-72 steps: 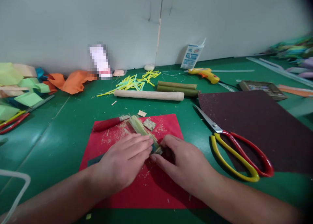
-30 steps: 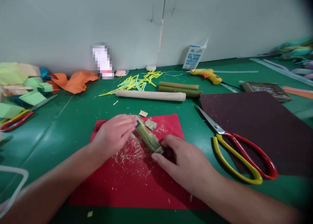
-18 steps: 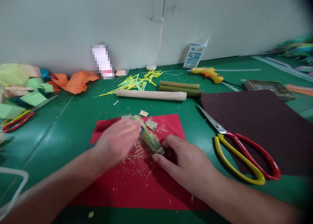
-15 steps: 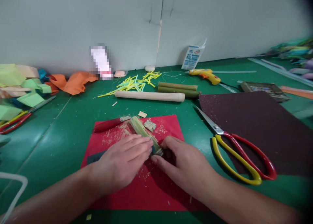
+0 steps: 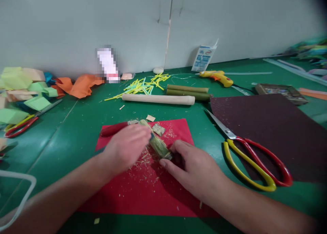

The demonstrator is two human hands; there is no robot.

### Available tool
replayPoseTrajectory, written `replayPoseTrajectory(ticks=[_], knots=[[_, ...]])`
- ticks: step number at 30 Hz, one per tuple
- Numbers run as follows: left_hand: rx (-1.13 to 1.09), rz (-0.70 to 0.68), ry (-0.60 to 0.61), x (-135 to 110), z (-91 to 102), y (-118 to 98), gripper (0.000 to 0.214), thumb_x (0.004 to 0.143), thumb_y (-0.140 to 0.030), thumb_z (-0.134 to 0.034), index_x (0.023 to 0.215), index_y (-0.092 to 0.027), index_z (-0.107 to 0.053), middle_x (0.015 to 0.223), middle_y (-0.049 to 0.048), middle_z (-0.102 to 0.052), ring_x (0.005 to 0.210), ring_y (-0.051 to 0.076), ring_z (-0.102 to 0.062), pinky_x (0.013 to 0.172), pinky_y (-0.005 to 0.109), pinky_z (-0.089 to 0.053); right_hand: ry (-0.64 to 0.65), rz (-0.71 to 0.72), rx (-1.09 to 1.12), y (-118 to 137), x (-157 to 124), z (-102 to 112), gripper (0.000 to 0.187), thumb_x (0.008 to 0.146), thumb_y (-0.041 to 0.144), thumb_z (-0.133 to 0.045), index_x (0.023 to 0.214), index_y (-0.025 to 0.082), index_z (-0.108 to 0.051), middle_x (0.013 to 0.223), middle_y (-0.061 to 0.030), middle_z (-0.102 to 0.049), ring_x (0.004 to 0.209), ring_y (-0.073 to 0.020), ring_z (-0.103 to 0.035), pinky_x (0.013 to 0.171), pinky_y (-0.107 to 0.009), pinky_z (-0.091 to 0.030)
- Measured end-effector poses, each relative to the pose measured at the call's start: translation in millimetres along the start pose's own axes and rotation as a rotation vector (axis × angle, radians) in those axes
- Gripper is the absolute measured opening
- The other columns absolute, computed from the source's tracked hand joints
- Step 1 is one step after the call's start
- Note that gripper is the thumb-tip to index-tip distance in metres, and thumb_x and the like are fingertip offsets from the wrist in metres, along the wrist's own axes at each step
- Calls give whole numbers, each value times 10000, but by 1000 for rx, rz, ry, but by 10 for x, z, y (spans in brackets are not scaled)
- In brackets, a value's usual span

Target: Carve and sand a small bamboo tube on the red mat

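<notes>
Head cam: my left hand [image 5: 126,148] slid fwd along bamboo piece [image 5: 157,144] vs 0.5 s ago, now near far end, fingers curled on smth small, can't tell what. Blurred, so mid-stroke imo.

Right hand [image 5: 195,169] stays pinched on near end of piece, pinning it to red sheet [image 5: 143,189].

More shavings [image 5: 139,164] exposed on sheet. Red-handled knife [image 5: 114,128] lies untouched behind left hand, scissors [image 5: 251,157] well right on green mat [image 5: 63,138].

A pale grey wall [image 5: 76,26] fills the upper half of the frame, with a vertical seam [image 5: 170,26] right of centre. Below it a green table [image 5: 63,131] spreads to every edge. Light looks even; the far right edge is blurred, perhaps more clutter
</notes>
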State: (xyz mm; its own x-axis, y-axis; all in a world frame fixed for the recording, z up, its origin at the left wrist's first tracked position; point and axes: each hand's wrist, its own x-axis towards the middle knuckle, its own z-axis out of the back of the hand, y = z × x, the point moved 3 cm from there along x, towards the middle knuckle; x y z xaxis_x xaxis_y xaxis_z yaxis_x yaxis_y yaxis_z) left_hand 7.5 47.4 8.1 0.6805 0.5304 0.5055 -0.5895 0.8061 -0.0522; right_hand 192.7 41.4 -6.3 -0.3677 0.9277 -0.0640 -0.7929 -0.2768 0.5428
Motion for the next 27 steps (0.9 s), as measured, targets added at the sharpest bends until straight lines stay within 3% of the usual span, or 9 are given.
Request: replayPoseTrajectory(ticks=[2, 4, 8, 12, 17, 21, 25, 27], knots=[[-51, -79, 59, -1, -16, -32, 280, 887, -105, -405, 1094, -98, -593, 1160, 99, -625, 1140, 195, -542, 1013, 386, -439, 1, 10, 1, 9, 4, 7, 202, 800, 384, -549, 730, 216, -460, 689, 22, -555, 576, -123, -482, 497, -240, -299], [-67, -75, 80, -2, -22, -5, 280, 895, -117, -402, 1100, -108, -593, 1167, 90, -622, 1138, 187, -544, 1017, 379, -436, -3, 4, 0, 17, 12, 16, 206, 798, 391, -549, 728, 216, -465, 685, 20, -559, 570, -123, -485, 490, -241, -298], [22, 81, -21, 4, 6, 106, 248, 885, -137, -452, 1072, -121, -614, 1094, 93, -658, 1049, 193, -602, 959, 403, -482, -19, -7, 0, 24, 26, 25, 213, 788, 406, -553, 726, 216, -483, 674, 18, -566, 556, -125, -490, 477, -241, -296], [-51, -19, 107, 14, -38, 41, 284, 881, -103, -430, 1111, -105, -596, 1189, 100, -609, 1155, 200, -535, 1017, 402, -437, -8, 7, 10, 20, 23, 14, 186, 784, 370, -561, 723, 216, -478, 672, 22, -563, 565, -123, -490, 489, -238, -306], [-19, 115, -62, 44, 4, 140, 244, 882, -139, -466, 1071, -123, -619, 1069, 97, -668, 1033, 193, -614, 943, 399, -498, -12, -13, -5, 6, 12, 15, 226, 796, 423, -543, 732, 215, -482, 694, 15, -572, 563, -125, -487, 485, -242, -298], [-87, -39, 59, 44, -20, 94, 266, 885, -126, -440, 1090, -114, -610, 1146, 101, -635, 1117, 188, -565, 988, 378, -465, 4, 1, 5, 6, 8, 12, 196, 791, 387, -554, 732, 216, -479, 684, 21, -565, 573, -126, -487, 493, -241, -299], [-24, 94, -26, 43, 11, 145, 246, 886, -156, -460, 1069, -146, -623, 1078, 84, -668, 1035, 188, -616, 954, 403, -492, -13, -10, 5, 1, 10, 13, 213, 794, 413, -550, 738, 216, -488, 683, 20, -572, 560, -122, -491, 484, -239, -292], [-25, 84, -24, 41, 14, 98, 252, 881, -139, -457, 1072, -133, -621, 1082, 89, -665, 1046, 190, -610, 959, 405, -488, -16, -4, 6, 3, 10, 10, 209, 791, 405, -554, 732, 217, -486, 671, 22, -569, 555, -121, -488, 481, -238, -289]])
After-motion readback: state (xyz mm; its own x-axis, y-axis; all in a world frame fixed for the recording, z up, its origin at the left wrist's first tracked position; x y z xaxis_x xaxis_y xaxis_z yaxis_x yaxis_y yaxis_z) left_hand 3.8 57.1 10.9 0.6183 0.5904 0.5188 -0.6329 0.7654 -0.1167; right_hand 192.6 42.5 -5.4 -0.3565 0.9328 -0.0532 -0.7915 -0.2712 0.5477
